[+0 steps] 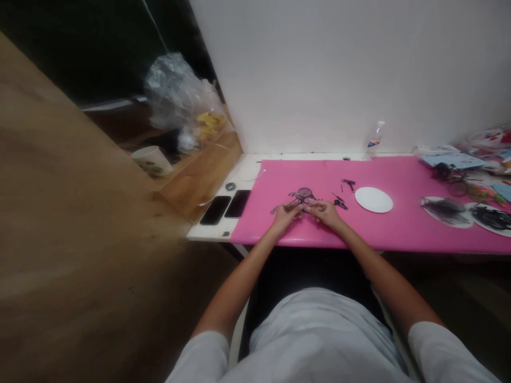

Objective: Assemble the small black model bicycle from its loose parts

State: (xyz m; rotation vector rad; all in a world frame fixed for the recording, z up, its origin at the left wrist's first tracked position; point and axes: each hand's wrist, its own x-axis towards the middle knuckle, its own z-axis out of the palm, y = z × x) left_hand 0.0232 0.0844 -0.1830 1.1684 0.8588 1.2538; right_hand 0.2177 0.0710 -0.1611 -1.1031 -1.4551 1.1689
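My left hand (285, 216) and my right hand (325, 213) meet over the pink mat (303, 173). Between them is a small dark model bicycle part with a round wheel (305, 192). The fingers of both hands are closed on this part from either side, and they hide its lower portion. Thin dark pieces stick out beyond my left fingers. Just right of my right hand lies a cluster of small black parts (340, 202). Another black piece (348, 184) is a little farther back. Fine detail is too small to make out.
A white plate (374, 199) lies right of the loose parts. Farther right, plates hold dark thin parts (445, 210), with a dark wheeled model (458, 187) behind. Two phones (215, 210) lie at the left. A clear bottle (375, 139) stands by the wall.
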